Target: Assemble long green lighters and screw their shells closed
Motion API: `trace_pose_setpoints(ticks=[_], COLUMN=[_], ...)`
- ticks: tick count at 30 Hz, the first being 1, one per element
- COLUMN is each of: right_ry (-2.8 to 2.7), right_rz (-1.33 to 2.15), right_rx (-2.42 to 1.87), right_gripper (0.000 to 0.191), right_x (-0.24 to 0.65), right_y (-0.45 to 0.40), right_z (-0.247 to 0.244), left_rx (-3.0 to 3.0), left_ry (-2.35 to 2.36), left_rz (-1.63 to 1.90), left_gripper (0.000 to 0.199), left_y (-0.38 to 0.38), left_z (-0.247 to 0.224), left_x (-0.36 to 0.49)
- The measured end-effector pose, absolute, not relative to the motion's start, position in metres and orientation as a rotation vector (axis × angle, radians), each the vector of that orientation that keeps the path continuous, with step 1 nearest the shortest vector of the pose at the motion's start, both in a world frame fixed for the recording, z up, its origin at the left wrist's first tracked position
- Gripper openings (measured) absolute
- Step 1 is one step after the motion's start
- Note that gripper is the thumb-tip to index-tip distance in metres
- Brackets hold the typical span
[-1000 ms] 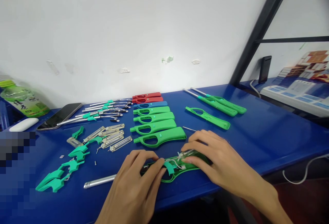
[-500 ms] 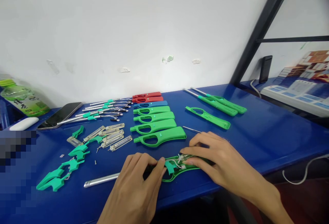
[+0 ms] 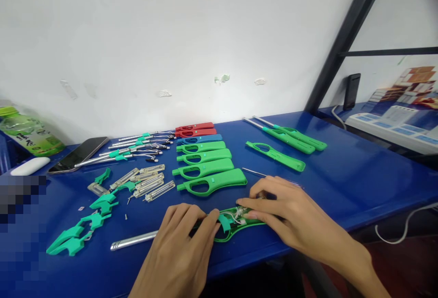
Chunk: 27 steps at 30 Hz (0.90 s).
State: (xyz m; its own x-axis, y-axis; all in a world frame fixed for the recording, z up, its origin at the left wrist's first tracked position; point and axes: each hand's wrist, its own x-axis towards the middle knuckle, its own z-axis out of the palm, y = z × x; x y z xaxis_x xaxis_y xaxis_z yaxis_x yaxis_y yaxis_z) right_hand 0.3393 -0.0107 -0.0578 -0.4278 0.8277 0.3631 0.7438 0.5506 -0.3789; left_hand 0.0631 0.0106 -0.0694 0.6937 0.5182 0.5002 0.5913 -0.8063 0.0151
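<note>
Near the table's front edge lies an opened green lighter shell [image 3: 239, 232], with a teal trigger [image 3: 225, 222] and a white wire inside. Its silver metal tube [image 3: 132, 240] sticks out to the left. My left hand [image 3: 181, 243] is closed over the joint of tube and shell, thumb and forefinger beside the trigger. Between thumb and fingers, my right hand [image 3: 287, 213] pinches a clear fuel tank [image 3: 242, 210] over the shell; the hand covers much of the tank. Several green lighter shells [image 3: 212, 182] lie just behind.
To the left are loose clear fuel tanks [image 3: 159, 191], teal triggers [image 3: 70, 238] and metal tubes with wires [image 3: 118, 155]. A phone [image 3: 79, 154] and a bottle [image 3: 30, 133] stand farther left. Green lighters [image 3: 290, 138] and a thin metal rod [image 3: 253, 171] lie at the right.
My right fingers have shifted slightly on the fuel tank, whose rear part now shows a little between them. The left hand keeps its hold. The view has moved very slightly.
</note>
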Motion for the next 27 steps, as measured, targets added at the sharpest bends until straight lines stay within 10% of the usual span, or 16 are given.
trace_pose_setpoints(ticks=[27], right_ry=[-2.263], right_rz=[0.236], right_rx=[-1.348], right_gripper=[0.037], right_x=[0.34], right_y=[-0.02], right_z=[-0.062], left_rx=[-2.771], left_ry=[-0.91], left_rz=[-0.557], left_gripper=[0.042], left_y=[0.008], left_z=[-0.061], left_x=[0.069])
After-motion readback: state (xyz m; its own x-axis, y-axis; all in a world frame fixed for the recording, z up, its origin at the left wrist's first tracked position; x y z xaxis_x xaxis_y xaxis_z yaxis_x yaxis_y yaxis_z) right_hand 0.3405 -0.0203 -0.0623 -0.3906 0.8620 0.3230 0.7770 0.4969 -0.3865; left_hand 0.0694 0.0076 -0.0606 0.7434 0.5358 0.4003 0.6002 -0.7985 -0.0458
